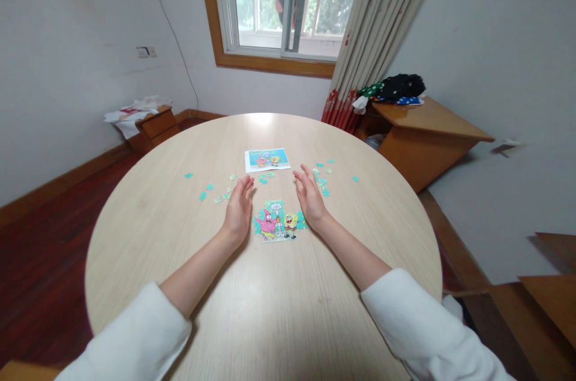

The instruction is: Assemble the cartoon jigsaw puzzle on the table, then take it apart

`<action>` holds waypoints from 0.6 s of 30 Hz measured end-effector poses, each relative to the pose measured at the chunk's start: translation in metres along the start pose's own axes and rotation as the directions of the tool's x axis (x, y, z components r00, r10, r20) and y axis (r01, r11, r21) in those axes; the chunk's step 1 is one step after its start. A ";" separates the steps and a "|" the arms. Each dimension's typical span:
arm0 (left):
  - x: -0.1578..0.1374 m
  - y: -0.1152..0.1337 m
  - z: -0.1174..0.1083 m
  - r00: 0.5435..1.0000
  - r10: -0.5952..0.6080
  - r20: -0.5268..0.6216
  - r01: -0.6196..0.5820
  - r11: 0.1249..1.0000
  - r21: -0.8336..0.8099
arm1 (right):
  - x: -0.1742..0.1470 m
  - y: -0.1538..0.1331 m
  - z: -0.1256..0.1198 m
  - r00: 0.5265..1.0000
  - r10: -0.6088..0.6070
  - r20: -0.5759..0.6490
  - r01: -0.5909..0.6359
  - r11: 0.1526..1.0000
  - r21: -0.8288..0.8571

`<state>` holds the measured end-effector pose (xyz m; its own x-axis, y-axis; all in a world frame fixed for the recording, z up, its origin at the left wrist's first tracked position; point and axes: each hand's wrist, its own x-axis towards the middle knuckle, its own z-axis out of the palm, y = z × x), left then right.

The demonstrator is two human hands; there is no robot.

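Observation:
A partly joined jigsaw puzzle (275, 222) with cartoon figures lies flat on the round table, between my two hands. My left hand (239, 208) rests on its edge just left of the puzzle, palm turned inward, fingers stretched out and holding nothing. On the other side, my right hand (310, 194) mirrors it, fingers extended, close to the puzzle's right edge; whether it touches is unclear. Beyond the hands lies a picture sheet (267, 159) showing similar cartoon figures. Loose teal puzzle pieces (263, 179) are near the sheet, with several more pieces (209, 187) to the left and others (322, 183) behind my right hand.
The round wooden table (270, 321) fills the middle. A wooden cabinet (423, 129) with a heap of cloth (400, 89) stands at the right; a small drawer unit (157, 124) is at the left. Behind are a curtain (373, 21) and a window, with a person partly visible outside.

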<state>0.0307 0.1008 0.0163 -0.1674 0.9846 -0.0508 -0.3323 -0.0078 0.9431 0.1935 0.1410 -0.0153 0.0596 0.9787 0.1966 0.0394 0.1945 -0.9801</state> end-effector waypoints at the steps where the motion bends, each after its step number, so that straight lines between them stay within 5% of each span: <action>1: -0.001 0.000 0.001 1.000 0.012 -0.008 -0.012 1.000 -0.012 | 0.000 0.000 0.000 1.000 -0.004 0.007 0.004 1.000 -0.019; 12: -0.006 -0.011 0.008 0.999 0.012 -0.043 -0.015 0.998 -0.067 | 0.003 0.010 0.000 0.996 -0.088 0.015 0.089 0.970 -0.228; 18: -0.005 -0.011 0.007 0.999 -0.005 -0.038 0.002 0.998 -0.068 | 0.006 0.013 0.000 0.999 -0.031 -0.017 0.028 0.984 -0.174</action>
<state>0.0416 0.0970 0.0081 -0.2006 0.9773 -0.0676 -0.3951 -0.0176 0.9185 0.1941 0.1492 -0.0271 0.0757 0.9709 0.2274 0.2144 0.2068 -0.9546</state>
